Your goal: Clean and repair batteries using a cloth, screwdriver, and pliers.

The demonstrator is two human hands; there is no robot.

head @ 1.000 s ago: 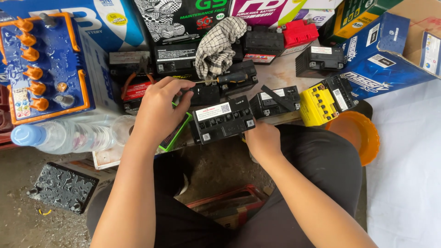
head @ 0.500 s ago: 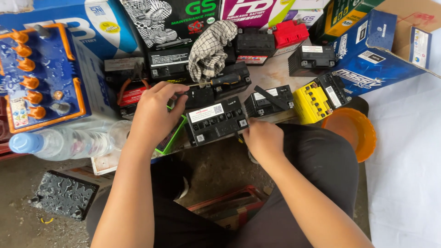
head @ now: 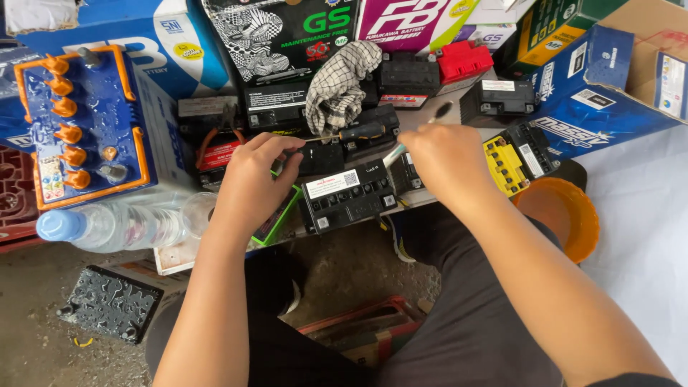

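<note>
Right at the frame's centre sits the small black box-shaped battery with a white label on top (head: 349,196), resting on the edge of the work surface above your knees. Your left hand (head: 252,180) rests at its left end, fingers curled together against the casing. Your right hand (head: 443,156) hovers over its right end, fingers pinched shut on a slim brush with a pale handle and dark bristle head (head: 419,132), angled up toward the upper middle.

Risks, as judged from this frame:
- Battery overhangs the edge; a hard push from the brush could tip it toward your lap.
- The black-and-orange-handled screwdriver (head: 352,133) lies just behind the battery; a metal shaft across terminals could short them.
- The clear plastic water bottle with a blue cap (head: 107,226) lies on its side at lower left, near the batteries; a knock could roll it or spill it.
- The orange plastic bowl (head: 566,215) at right sits just beside your right forearm; an elbow swing could catch it.

Count, near to far:
- One dark battery lid on the ground (head: 111,304), lower left.
- One bottle, one bowl.
- One yellow-topped battery (head: 505,166), right of centre.
- One large blue battery with orange caps (head: 86,129), upper left; six orange caps visible.
- One checked cloth (head: 340,86), upper middle.
- One red-topped battery (head: 464,61), upper right of middle.
- Several more black batteries and printed cartons behind; too crowded to count surely.
</note>
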